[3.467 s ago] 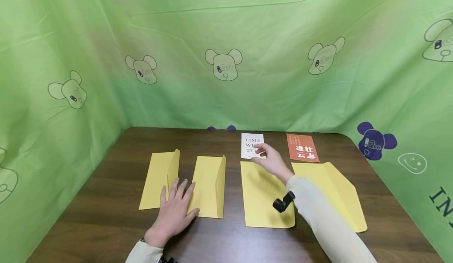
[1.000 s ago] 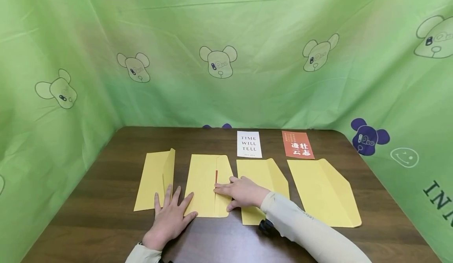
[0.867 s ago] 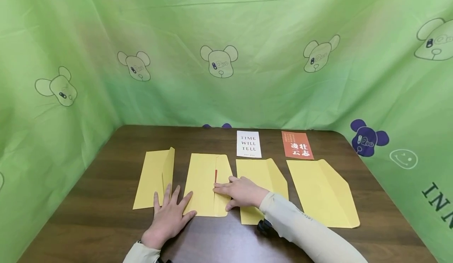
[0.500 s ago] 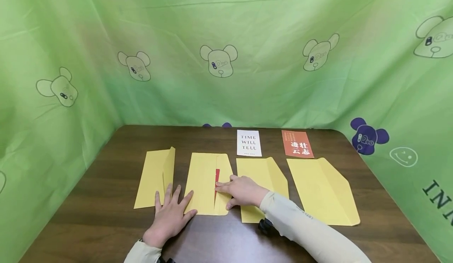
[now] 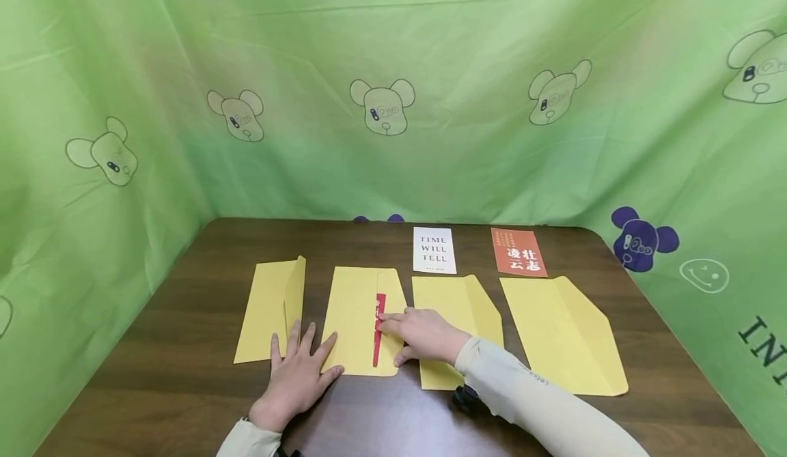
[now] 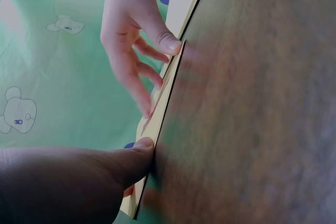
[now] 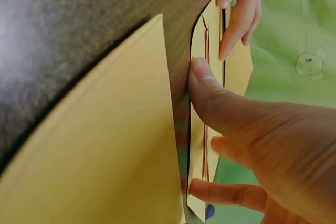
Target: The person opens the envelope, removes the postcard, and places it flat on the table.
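My right hand [image 5: 424,333] lies over the right side of the second yellow envelope from the left [image 5: 347,313], whose flap is spread flat. Its straight fingers touch a red card [image 5: 377,351] that shows as a narrow strip with white print in the envelope's opening. Most of the card is hidden inside. In the right wrist view, the right thumb [image 7: 201,71] presses the flap. My left hand [image 5: 296,380] is spread flat, with fingertips at the leftmost envelope [image 5: 264,313] and its thumb and index finger at the second envelope's lower left corner.
Two more yellow envelopes with flaps spread lie to the right, the third [image 5: 438,296] partly under the right arm and the fourth [image 5: 550,327] beyond. Behind them are a white printed card [image 5: 434,251] and an orange-red card [image 5: 518,252]. A green curtain [image 5: 295,170] borders the table.
The right hand has come from near the white card to the second envelope, whose raised flap now lies flat. Over the last second the red strip has grown wider and longer. The left hand stays put.
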Motion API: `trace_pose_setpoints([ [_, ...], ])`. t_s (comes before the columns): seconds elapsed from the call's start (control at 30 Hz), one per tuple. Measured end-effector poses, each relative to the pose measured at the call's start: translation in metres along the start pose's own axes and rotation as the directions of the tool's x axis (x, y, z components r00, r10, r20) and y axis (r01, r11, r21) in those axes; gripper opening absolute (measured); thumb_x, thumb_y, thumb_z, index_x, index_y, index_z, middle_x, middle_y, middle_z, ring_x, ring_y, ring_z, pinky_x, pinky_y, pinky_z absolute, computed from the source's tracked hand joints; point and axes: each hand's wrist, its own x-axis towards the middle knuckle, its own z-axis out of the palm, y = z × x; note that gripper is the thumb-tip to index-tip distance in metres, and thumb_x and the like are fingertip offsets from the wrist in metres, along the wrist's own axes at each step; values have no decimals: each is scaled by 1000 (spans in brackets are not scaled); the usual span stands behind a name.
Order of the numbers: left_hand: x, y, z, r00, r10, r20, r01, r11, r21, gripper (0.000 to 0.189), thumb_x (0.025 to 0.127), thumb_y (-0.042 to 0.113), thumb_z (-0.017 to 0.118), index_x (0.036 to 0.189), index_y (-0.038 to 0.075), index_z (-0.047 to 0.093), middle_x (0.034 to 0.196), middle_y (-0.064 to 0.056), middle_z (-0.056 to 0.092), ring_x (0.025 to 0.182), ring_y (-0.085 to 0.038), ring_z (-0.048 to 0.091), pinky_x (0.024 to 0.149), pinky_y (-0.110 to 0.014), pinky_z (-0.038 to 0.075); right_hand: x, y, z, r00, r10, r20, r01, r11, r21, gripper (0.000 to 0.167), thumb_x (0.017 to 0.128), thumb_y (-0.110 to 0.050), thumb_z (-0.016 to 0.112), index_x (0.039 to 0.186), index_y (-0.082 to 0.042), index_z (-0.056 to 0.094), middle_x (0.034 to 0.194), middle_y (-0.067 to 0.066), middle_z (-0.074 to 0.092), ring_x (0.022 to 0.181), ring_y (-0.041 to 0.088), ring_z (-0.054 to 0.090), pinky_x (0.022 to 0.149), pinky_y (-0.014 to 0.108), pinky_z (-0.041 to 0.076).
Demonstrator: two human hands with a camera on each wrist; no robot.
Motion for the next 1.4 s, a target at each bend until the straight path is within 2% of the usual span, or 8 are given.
trace_pose_setpoints([
  [0.07,0,-1,0,1000,-1,1,1,1000,3,56,96,48,58,143,17,56,150,-26,40,145,-47,18,107,-75,6,0,0,1,1000,-7,-4,7,1000,-8,67,78,-44,80,137,-17,62,143,4,56,102,31,65,78,37,55],
  [0.2,-1,-1,1,1000,-3,10,3,1000,0,56,96,48,58,143,18,55,150,-25,40,145,-47,18,107,-75,6,-2,-1,4,999,-31,20,33,997,-68,63,81,-49,73,139,-27,61,143,-2,56,88,22,59,66,30,51],
  [0.3,-4,-1,3,1000,4,20,-4,1000,-9,57,96,49,58,143,17,55,150,-26,39,145,-47,18,106,-75,5,-4,-3,5,999,-27,32,29,998,-60,59,82,-50,72,135,-27,65,140,-4,58,74,14,45,56,25,41],
  [0.43,-4,1,6,1000,15,20,-15,1000,-16,57,95,49,59,142,17,56,150,-26,40,145,-48,18,106,-75,6,-9,-5,4,1000,-14,24,14,1000,-24,57,80,-49,75,132,-26,68,137,-2,61,70,12,40,54,25,39],
  [0.63,-3,6,8,1000,27,11,-27,999,-19,56,95,49,58,142,16,57,149,-26,41,144,-48,20,106,-75,8,-14,-3,3,1000,-16,14,16,1000,-7,54,79,-45,78,127,-22,71,134,2,63,75,16,51,61,27,47],
  [0.9,0,0,1,1000,5,0,-5,1000,-11,56,97,47,57,143,16,55,150,-26,39,145,-48,18,106,-75,7,-2,1,-3,998,-59,-7,59,998,-33,49,80,-44,79,120,-16,75,123,8,69,87,21,66,75,31,53],
  [1.13,-1,-1,1,1000,7,-8,-7,1000,-12,56,97,48,57,143,16,56,150,-26,40,145,-48,19,106,-75,8,0,3,-3,999,-40,-16,40,999,18,44,79,-42,81,112,-14,78,118,11,71,86,18,68,71,30,53],
  [1.4,0,-2,2,999,16,-28,-16,1000,-9,55,96,47,58,141,15,57,149,-26,41,145,-48,19,106,-75,8,-1,4,2,996,49,-73,-39,990,134,40,74,-38,88,105,-13,80,117,5,66,95,21,66,84,35,53],
])
